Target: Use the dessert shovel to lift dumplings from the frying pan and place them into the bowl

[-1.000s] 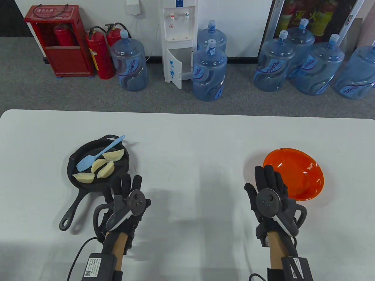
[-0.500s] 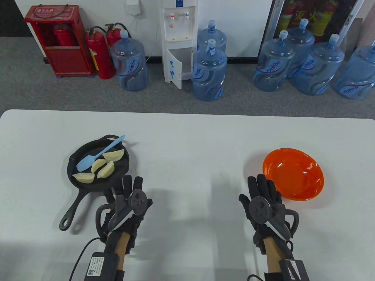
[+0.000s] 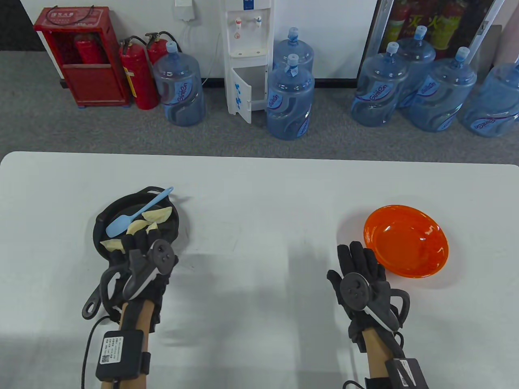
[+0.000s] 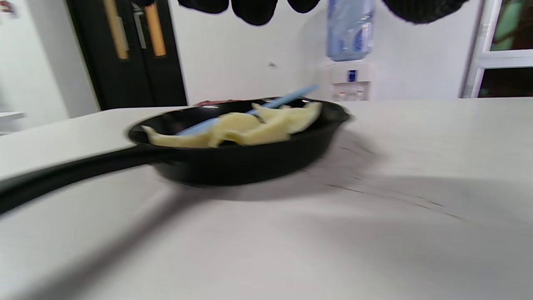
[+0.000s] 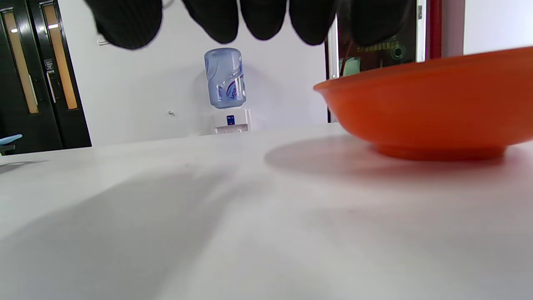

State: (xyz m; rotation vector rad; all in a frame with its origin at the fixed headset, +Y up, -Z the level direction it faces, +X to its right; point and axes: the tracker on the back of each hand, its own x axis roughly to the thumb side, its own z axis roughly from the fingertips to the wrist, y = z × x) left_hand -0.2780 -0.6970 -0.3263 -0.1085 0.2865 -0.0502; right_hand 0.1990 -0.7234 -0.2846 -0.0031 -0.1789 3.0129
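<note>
On the left I see a black frying pan (image 3: 106, 214) holding pale dumplings (image 3: 159, 213) and a blue dessert shovel (image 3: 121, 224), its handle propped on the far rim. My left hand (image 3: 140, 259) hovers over the pan's near edge, fingers relaxed, gripping nothing. To the right, my right hand (image 3: 361, 271) rests open, empty, just beside the orange bowl (image 3: 421, 253).

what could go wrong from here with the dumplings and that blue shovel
1. The dessert shovel lies loose in the frying pan with its handle over the far rim; a clumsy grab by the left hand could flip it out.
2. The dumplings lie bunched and overlapping, so scooping one may drag or spill others.
3. The bowl sits far across the table, a long carry on a small blade.
</note>
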